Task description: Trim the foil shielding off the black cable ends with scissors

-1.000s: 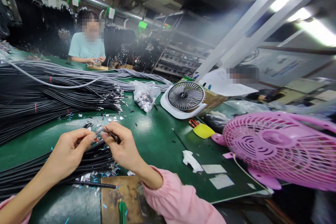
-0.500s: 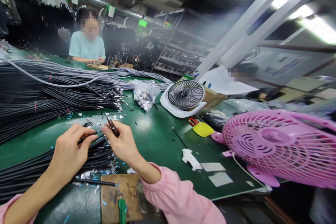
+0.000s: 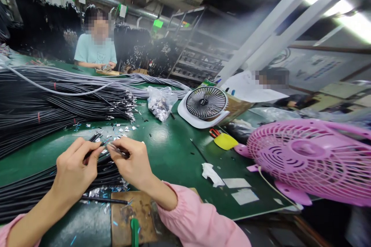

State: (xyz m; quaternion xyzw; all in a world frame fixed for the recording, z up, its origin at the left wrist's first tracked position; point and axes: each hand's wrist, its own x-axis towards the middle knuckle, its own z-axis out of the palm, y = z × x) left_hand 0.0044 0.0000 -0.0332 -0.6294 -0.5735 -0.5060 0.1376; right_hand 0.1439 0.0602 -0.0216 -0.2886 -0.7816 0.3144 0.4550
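Observation:
My left hand (image 3: 74, 164) pinches a black cable near its stripped end, above a bundle of black cables (image 3: 34, 185) on the green table. Close beside it, my right hand (image 3: 131, 160) is closed round dark metal tweezers (image 3: 119, 149), which point left toward the thin wires at the cable's end. The fingertips of both hands almost meet, and the wires between them are small and partly hidden. Below the hands, one black cable (image 3: 106, 200) lies with its end over a worn wooden board (image 3: 124, 220) bearing a green-handled tool (image 3: 135, 231).
Grey cables (image 3: 87, 79) and more black cables (image 3: 63, 104) lie at the back left. A plastic bag (image 3: 161, 103), a white fan (image 3: 205, 102), a yellow object (image 3: 225, 141) and a pink fan (image 3: 307, 158) stand rightward. A person (image 3: 95, 48) sits across the table.
My right hand has turned, and the tweezers have swung from pointing up to pointing left toward the wires. My left hand has shifted slightly left with the cable.

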